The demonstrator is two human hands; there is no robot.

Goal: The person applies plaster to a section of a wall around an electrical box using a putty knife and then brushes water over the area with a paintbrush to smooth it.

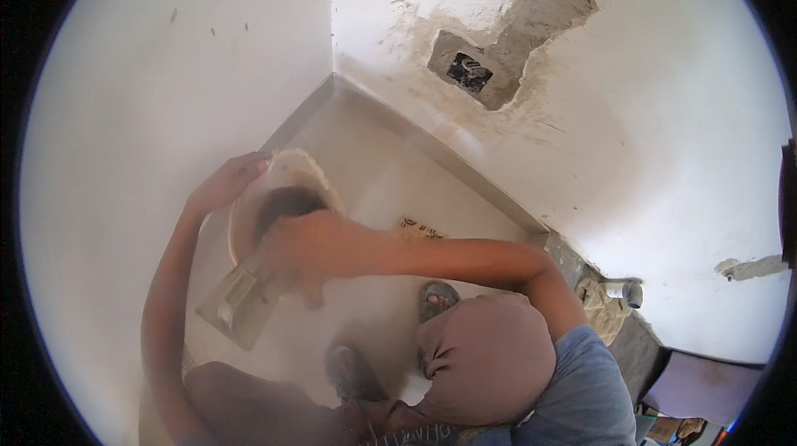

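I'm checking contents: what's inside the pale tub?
Inside the pale tub, a dark patch shows; blur leaves unclear whether it is material or shadow. The right hand covers the near part, so anything behind it there cannot be seen.

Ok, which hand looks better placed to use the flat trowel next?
Probably the right hand: it is right by the flat trowel, though blur hides any grip. The left hand is farther away, at the tub's rim.
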